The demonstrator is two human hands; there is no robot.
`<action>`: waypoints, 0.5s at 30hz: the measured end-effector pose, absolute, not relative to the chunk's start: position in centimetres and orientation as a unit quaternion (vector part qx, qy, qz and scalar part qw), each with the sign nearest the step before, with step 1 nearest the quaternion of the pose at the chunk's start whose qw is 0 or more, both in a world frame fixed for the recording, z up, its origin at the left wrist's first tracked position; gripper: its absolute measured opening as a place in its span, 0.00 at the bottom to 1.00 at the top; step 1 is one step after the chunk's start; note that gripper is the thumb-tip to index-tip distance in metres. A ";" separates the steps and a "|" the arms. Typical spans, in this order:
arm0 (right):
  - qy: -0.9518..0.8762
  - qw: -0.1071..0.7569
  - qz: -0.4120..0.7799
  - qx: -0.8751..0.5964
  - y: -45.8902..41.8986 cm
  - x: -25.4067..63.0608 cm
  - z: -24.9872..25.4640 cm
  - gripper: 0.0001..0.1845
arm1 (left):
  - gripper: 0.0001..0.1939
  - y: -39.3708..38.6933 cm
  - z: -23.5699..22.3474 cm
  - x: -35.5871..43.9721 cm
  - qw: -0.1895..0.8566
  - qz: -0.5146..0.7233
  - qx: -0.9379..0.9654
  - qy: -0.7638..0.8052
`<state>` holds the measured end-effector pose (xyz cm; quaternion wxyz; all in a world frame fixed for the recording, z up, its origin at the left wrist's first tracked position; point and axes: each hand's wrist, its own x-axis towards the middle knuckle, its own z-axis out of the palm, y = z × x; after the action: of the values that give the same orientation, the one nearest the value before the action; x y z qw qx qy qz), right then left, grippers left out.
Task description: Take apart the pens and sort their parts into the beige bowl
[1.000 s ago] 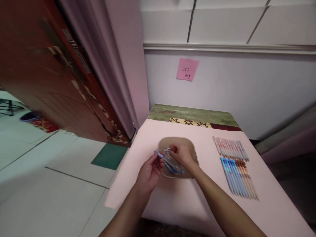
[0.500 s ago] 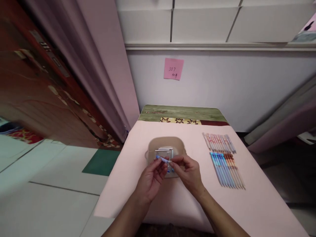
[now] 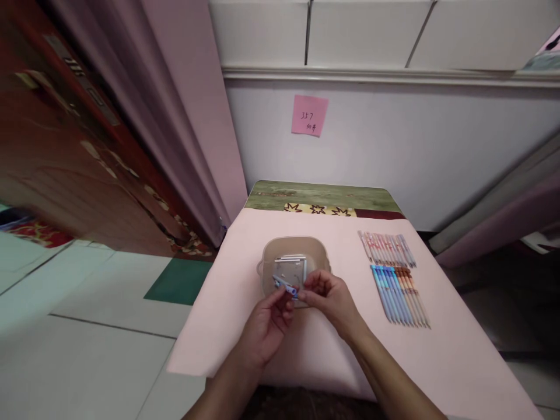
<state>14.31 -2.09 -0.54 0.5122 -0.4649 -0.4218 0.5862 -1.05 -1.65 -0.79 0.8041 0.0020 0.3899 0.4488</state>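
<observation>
Over a beige plastic basin (image 3: 317, 251), my left hand (image 3: 272, 319) pinches a light-blue pen barrel (image 3: 285, 284) between thumb and fingers. The barrel tilts, and its round open-looking end points toward my right hand (image 3: 335, 300). The thumb and index finger of my right hand are closed close to that end; whatever is between them is too small to make out. Inside the basin lie several thin white and silver pen parts (image 3: 291, 258) and small blue pieces, partly hidden behind my fingers.
On the right of the pink-covered table (image 3: 227, 291) lie a row of pinkish pens (image 3: 387, 249) and a row of blue and brown pens (image 3: 400, 294). A pink note (image 3: 309, 115) is stuck to the wall. A wooden door (image 3: 87, 163) stands at left.
The pen barrel has turned in my left hand so its end faces me more. My right fingertips have shifted from gripping its end to just beside it. The view has tilted slightly.
</observation>
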 end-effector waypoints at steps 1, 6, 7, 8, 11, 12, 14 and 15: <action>-0.420 0.521 0.574 -0.471 -1.9 14.7 -0.5 0.16 | 0.06 -1.4 -0.6 -1.5 0.803 0.456 -0.002 0.384; -0.536 0.475 0.369 -0.592 -0.7 17.5 -0.6 0.12 | 0.07 0.2 0.4 -4.2 0.764 0.523 -0.013 0.378; -0.582 0.424 0.307 -0.622 -0.4 17.8 -0.7 0.10 | 0.07 0.4 0.5 -4.5 0.759 0.529 -0.014 0.379; -0.625 0.362 0.245 -0.647 -0.1 17.9 -0.7 0.08 | 0.06 0.5 0.4 -4.8 0.756 0.532 -0.015 0.380; -0.699 0.155 0.122 -0.687 1.1 17.3 -1.2 0.10 | 0.06 0.4 0.0 -4.9 0.756 0.531 -0.013 0.384; -0.707 0.099 0.111 -0.691 1.7 16.8 -1.5 0.11 | 0.06 0.4 -0.1 -4.9 0.756 0.529 -0.011 0.384; -0.714 0.026 0.118 -0.690 2.8 15.6 -2.3 0.12 | 0.06 0.2 -0.4 -4.8 0.756 0.528 -0.008 0.387; -0.716 0.007 0.127 -0.687 3.3 15.0 -2.8 0.11 | 0.06 0.2 -0.4 -4.8 0.755 0.527 -0.007 0.390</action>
<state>14.97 3.31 -2.76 0.0072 -0.6865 -0.7159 0.1269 -4.78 0.21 -0.44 0.7545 -0.0069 0.3905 0.5274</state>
